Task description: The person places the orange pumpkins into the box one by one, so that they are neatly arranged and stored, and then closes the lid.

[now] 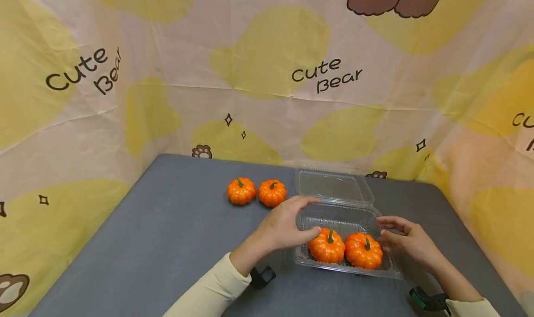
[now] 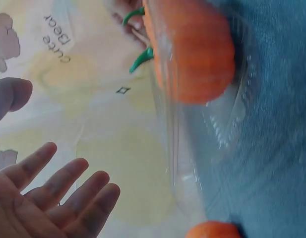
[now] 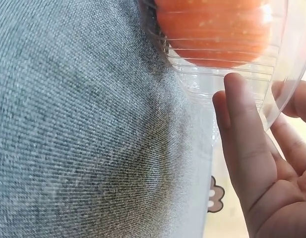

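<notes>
A clear plastic clamshell container [image 1: 390,271] lies with its lid [image 1: 333,186] folded back. Two orange toy pumpkins, a left one [image 1: 327,246] and a right one [image 1: 364,250], sit side by side in its base. My left hand [image 1: 288,222] reaches over the container's left side, thumb overlapping the left pumpkin; in the left wrist view its fingers [image 2: 78,193] are spread and hold nothing. At the container's right rim is my right hand [image 1: 410,240], thumb and fingers apart. Its straight fingers [image 3: 242,124] lie right at the ribbed wall in the right wrist view.
Two more orange pumpkins, one [image 1: 241,191] beside the other [image 1: 272,193], stand on the grey table [image 1: 167,243] behind the left hand, left of the lid. A printed fabric backdrop [image 1: 258,76] rises around the table's back and sides.
</notes>
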`<state>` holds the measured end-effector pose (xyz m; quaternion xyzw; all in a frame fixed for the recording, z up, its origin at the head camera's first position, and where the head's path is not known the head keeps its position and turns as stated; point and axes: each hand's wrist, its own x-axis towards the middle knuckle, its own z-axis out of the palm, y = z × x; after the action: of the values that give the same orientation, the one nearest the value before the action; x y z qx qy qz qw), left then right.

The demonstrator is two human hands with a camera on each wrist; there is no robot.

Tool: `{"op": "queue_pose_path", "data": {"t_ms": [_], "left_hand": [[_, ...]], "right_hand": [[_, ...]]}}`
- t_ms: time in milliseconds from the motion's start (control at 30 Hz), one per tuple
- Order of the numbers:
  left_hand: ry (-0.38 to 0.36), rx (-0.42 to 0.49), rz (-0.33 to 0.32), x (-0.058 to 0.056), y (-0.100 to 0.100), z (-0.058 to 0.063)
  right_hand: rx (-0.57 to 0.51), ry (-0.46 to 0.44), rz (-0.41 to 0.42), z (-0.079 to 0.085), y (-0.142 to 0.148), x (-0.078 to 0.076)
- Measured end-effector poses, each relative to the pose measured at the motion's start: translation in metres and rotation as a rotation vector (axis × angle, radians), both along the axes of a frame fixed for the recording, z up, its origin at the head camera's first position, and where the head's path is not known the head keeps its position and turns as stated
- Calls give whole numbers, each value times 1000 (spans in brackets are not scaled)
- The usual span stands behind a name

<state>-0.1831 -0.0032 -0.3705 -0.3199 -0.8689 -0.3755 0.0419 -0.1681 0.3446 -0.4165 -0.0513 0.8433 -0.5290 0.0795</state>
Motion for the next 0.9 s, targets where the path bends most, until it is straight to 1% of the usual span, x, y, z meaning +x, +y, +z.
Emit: {"op": "queue_pose_path", "data": {"t_ms": [133,333,467,600,733,900], "left_hand": [[-10,19,51,-3,-10,3],[-33,20,125,-9,-24,7],[-2,25,167,-14,-34,9],[33,31,223,-18,-46,11],[53,40,283,-22,-59,10],[80,17,341,-27,-78,8]], "right_hand": [[-6,-10,-5,0,-1,0],[-8,-8,-23,0,-2,-1],[5,3,-31,1,-4,-3],[11,17,-28,0,-3,-5],[-2,24,-20,-1,-2,-4],[-15,22,-15,-1,-2,-4]]}}
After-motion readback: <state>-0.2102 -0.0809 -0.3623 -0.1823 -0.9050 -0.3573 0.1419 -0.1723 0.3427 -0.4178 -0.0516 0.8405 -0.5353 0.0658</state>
